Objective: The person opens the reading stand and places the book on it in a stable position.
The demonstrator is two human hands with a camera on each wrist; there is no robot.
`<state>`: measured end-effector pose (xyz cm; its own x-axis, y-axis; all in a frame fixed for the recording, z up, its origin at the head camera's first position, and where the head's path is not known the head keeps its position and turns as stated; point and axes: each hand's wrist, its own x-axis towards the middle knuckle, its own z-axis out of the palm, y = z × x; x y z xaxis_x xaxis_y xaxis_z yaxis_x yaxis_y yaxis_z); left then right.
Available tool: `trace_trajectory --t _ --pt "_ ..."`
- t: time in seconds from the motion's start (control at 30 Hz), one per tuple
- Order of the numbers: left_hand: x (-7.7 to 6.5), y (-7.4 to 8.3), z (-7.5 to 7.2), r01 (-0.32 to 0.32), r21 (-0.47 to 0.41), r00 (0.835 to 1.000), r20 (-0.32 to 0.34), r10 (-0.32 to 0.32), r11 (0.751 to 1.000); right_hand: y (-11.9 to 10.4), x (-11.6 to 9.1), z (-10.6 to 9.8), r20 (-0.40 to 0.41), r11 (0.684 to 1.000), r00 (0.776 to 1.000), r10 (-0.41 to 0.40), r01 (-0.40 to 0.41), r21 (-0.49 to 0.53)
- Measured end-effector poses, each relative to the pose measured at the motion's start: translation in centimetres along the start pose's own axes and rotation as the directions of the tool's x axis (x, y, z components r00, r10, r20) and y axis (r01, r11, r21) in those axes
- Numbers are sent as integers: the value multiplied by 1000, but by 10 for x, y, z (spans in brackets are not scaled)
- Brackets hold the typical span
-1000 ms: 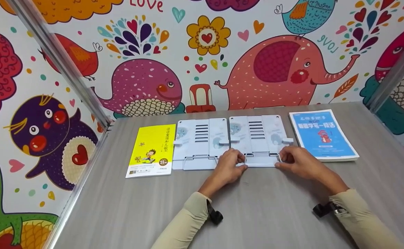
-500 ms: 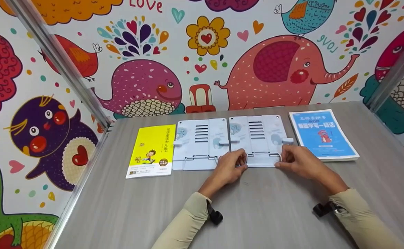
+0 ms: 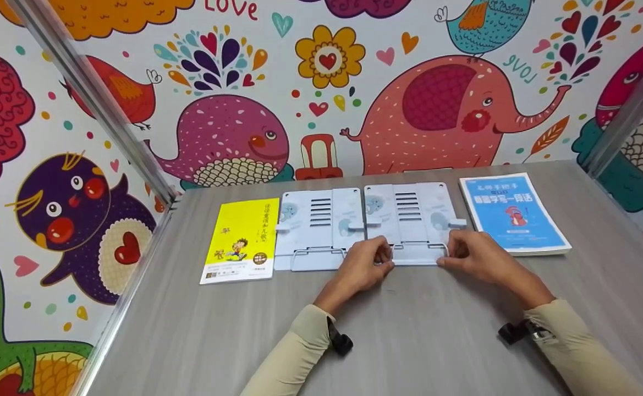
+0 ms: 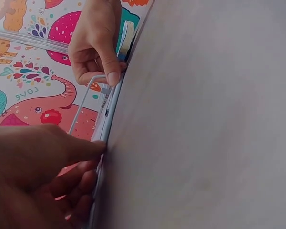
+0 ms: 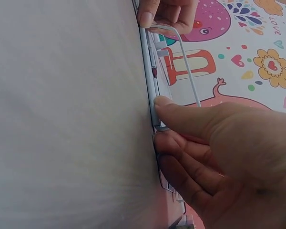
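Two pale book stands lie side by side on the table in the head view: the left book stand (image 3: 299, 236) and the right book stand (image 3: 384, 209). Both have slotted back plates, small side clips and a wire page holder. At the right stand's front left corner is my left hand (image 3: 361, 264), its thumb and fingers pinching the edge by the wire holder (image 3: 417, 242). The opposite front corner is pinched by my right hand (image 3: 481, 261). In the right wrist view, the right thumb (image 5: 181, 114) presses the front edge; the wire (image 5: 186, 59) stands raised from it.
A yellow book (image 3: 241, 231) lies left of the stands, touching or very near the left one. Right of them lies a thicker blue book (image 3: 519, 212). A wall with cartoon animals rises behind the grey table (image 3: 398, 341).
Both hands stay at the right stand's front corners. The left fingers shift very slightly around the wire holder's left end. The stands and books stay in place.
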<state>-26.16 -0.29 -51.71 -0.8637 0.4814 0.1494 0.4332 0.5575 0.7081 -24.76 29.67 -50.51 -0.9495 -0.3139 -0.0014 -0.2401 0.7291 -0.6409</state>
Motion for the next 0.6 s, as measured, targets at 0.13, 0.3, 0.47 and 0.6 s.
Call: trace_trajectory --t 0.13,0.3,0.47,0.6 --pt "3 0 -7 -9 -60 999 -37 7 998 1 1 1 -22 1000 1000 -14 14 -6" --pt "9 2 -20 19 -85 983 -180 -34 996 -3 5 1 -135 1000 991 9 -8 10" --pt "17 -5 -31 106 -88 957 -260 -125 990 -4 12 -6 -318 999 947 52 -45 29" --pt "22 -15 -28 171 -53 942 -282 -179 984 5 18 -9 -460 998 886 58 -37 55"
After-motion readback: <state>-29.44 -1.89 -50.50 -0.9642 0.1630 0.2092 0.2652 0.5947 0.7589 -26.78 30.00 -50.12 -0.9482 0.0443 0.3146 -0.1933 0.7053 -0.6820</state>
